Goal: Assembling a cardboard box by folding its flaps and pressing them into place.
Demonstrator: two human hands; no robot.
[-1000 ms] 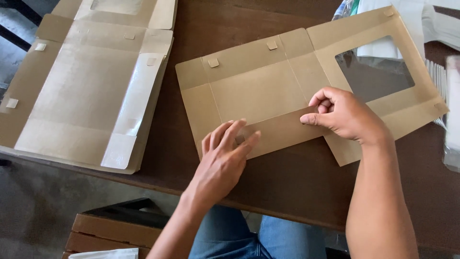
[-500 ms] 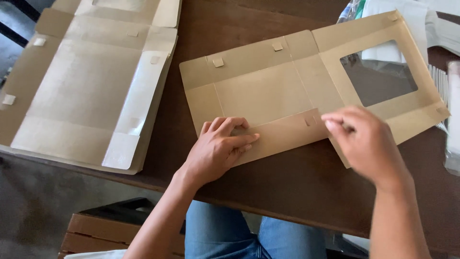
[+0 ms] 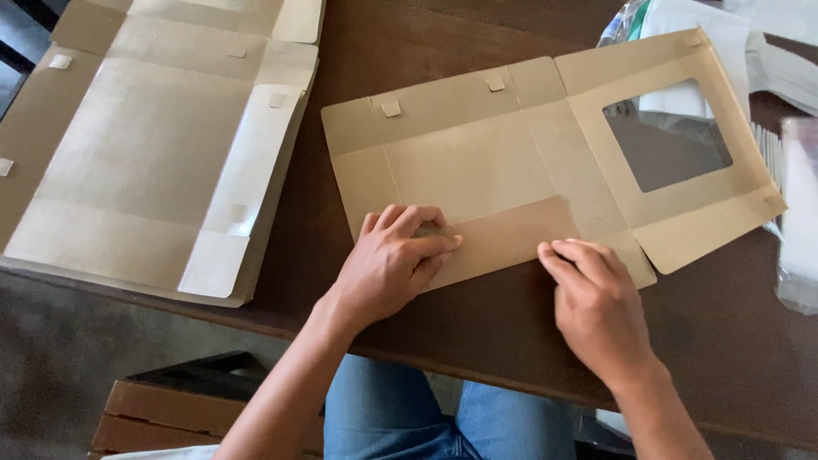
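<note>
A: While both hands press the box blank [image 3: 477,170] mid-table, what crowds it?
B: Flat stack [image 3: 153,162] left; plastic bags [image 3: 797,213] right, cropped.
A: Grip?
B: Left hand [image 3: 392,264], right hand [image 3: 596,302]: fingers flat, clamping nothing.

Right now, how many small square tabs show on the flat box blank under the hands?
2: one small square tab and another on the flat brown cardboard window-box blank, along its far edge. The hands may hide more.

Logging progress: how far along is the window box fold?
Done: the near long flap is folded over onto the flat box blank. In hand: left hand and right hand press that crease. Left: the window lid panel and tabbed far flap lie flat, unfolded.
</note>
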